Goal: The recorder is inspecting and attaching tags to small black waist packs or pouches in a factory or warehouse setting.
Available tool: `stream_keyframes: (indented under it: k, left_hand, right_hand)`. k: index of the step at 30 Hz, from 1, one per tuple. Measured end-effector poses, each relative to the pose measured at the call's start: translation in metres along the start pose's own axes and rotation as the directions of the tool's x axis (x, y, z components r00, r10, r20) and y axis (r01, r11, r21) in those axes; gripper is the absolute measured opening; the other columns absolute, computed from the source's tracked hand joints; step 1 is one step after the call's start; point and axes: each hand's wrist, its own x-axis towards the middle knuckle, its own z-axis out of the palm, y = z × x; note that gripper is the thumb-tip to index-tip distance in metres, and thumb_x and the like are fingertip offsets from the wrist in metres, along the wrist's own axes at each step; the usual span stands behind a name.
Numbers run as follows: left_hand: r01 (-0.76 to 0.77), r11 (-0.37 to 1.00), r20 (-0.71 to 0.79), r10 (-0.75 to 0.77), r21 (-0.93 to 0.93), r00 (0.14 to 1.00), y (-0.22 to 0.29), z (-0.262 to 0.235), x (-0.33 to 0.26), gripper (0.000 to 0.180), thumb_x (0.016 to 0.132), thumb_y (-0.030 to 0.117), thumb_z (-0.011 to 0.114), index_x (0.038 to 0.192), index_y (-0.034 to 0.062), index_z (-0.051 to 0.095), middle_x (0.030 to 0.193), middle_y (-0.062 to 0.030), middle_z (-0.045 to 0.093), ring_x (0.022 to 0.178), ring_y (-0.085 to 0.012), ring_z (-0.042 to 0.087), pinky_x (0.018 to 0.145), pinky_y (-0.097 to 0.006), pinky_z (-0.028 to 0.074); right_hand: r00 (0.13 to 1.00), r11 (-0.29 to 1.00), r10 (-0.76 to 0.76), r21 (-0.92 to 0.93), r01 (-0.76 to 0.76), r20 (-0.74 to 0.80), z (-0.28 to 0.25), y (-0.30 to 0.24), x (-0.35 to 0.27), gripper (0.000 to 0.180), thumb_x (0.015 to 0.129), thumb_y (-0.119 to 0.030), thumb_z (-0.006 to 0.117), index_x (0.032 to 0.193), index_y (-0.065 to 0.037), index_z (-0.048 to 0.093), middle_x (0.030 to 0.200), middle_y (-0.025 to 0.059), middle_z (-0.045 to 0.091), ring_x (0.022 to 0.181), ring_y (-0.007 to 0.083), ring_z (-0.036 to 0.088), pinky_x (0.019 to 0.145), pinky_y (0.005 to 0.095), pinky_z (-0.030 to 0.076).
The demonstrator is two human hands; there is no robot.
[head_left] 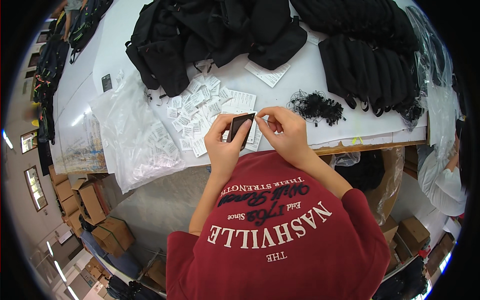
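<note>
**A:** Tag [241, 126] first, what did it look like on your feed?

**B:** Small, dark, flat card, roughly rectangular, with a paler edge along its top. I saw it held up above the near edge of the white table [125, 30], between both hands and close to the person's chest.

**A:** Which way did it run?

**B:** Its long axis sat tilted, lower end toward the left hand [226, 145], upper end rising to the right toward the right hand [282, 131]. The broad face was turned up at the camera.

**A:** And the fingers?

**B:** The left hand was closed on the tag, thumb on one side and fingers curled round the other. The right hand was pinched nearly shut at the tag's upper corner, thumb and forefinger tips together; a thin dark string [266, 120] seemed to lie between them, though it was too fine for me to be sure.

**A:** Around it?

**B:** Just beyond the hands lay a scatter of white paper labels [197, 105]. To the right of those I saw a tangle of black string loops [316, 107]. Left of the labels lay clear plastic bags [135, 140], some with labels inside. Black fabric bags [215, 30] were heaped along the far side, and a row of them [372, 70] stood at the right.
</note>
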Motion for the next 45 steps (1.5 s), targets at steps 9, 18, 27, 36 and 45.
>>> stream_keyframes:
  k: [9, 18, 27, 36, 45]
  left_hand:
    - [-0.143, 0.988, 0.028, 0.141, 0.064, 0.99, -0.001, -0.004, -0.004, 0.013, 0.08, 0.003, 0.07, 0.093, 0.0003, 0.07, 0.077, -0.0054, 0.061, 0.07, -0.0108, 0.056, 0.065, -0.023, 0.044]
    - [0.306, 0.923, 0.377, -0.204, -0.233, 0.903, -0.01, -0.018, 0.009, 0.01, 0.093, 0.01, 0.057, 0.093, 0.0004, 0.06, 0.087, -0.0033, 0.061, 0.083, -0.0092, 0.057, 0.081, -0.026, 0.045]
    - [0.13, 0.949, 0.353, -0.022, -0.288, 0.936, -0.025, -0.006, 0.04, 0.01, 0.095, 0.012, 0.055, 0.096, 0.0025, 0.054, 0.083, 0.0009, 0.053, 0.072, -0.0062, 0.051, 0.066, -0.02, 0.042]
    - [0.158, 0.961, 0.51, -0.022, -0.226, 0.86, -0.055, 0.064, 0.139, 0.021, 0.089, 0.021, 0.065, 0.094, 0.0007, 0.06, 0.076, -0.0023, 0.059, 0.063, -0.0087, 0.056, 0.057, -0.023, 0.046]
    - [0.409, 0.858, 0.204, -0.36, -0.311, 0.91, -0.076, 0.085, 0.158, 0.049, 0.084, 0.028, 0.071, 0.119, -0.0024, 0.054, 0.073, -0.0031, 0.057, 0.052, -0.0089, 0.053, 0.046, -0.021, 0.042]
  right_hand:
    - [0.927, 0.853, 0.253, 0.389, -0.349, 0.277, -0.009, 0.007, 0.011, 0.008, 0.084, -0.007, 0.066, 0.089, -0.005, 0.06, 0.06, 0.0007, 0.056, 0.053, 0.0059, 0.049, 0.051, 0.0218, 0.039]
    - [0.89, 0.892, 0.162, 0.323, -0.317, 0.426, -0.015, 0.009, 0.012, 0.011, 0.08, -0.007, 0.07, 0.086, -0.002, 0.062, 0.065, -0.0005, 0.056, 0.058, 0.0054, 0.049, 0.055, 0.0213, 0.039]
    - [0.79, 0.627, 0.29, 0.516, -0.583, 0.54, -0.011, 0.018, 0.015, 0.016, 0.092, -0.019, 0.061, 0.09, -0.003, 0.056, 0.058, -0.0034, 0.05, 0.051, 0.004, 0.041, 0.048, 0.0211, 0.031]
    - [0.823, 0.64, 0.471, 0.519, -0.567, 0.318, -0.025, 0.041, 0.01, 0.014, 0.091, -0.017, 0.062, 0.089, -0.003, 0.061, 0.057, -0.0066, 0.051, 0.049, 0.0006, 0.038, 0.046, 0.0189, 0.027]
    - [0.839, 0.667, 0.48, 0.514, -0.539, 0.258, -0.035, 0.044, 0.007, 0.014, 0.088, -0.014, 0.065, 0.094, -0.001, 0.064, 0.057, -0.0069, 0.051, 0.049, 0.0001, 0.037, 0.046, 0.0181, 0.024]
